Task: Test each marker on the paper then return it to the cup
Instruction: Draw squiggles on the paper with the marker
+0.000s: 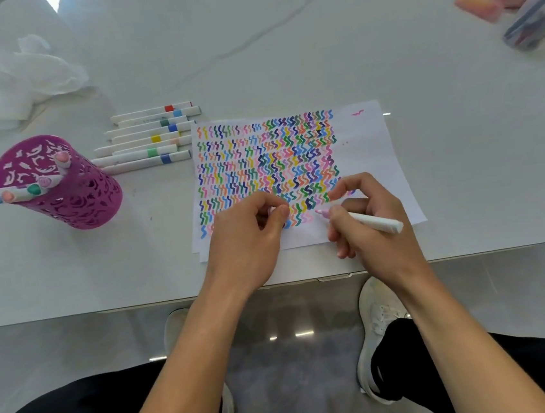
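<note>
A white paper (370, 162) covered in rows of coloured squiggles lies on the table. My right hand (370, 219) grips a white marker (375, 222) with a pink tip that touches the paper's bottom row. My left hand (250, 229) rests on the paper's lower left part with its fingers curled; whether it holds a cap I cannot tell. A purple perforated cup (71, 197) stands at the left with several capped markers (21, 194) sticking out. Several more white markers (146, 142) lie in a row between the cup and the paper.
Crumpled white tissue (29, 77) lies at the back left. A clear tube with pens (533, 17) and an orange-pink block (477, 5) sit at the back right. The table's front edge (107, 312) runs just below my wrists.
</note>
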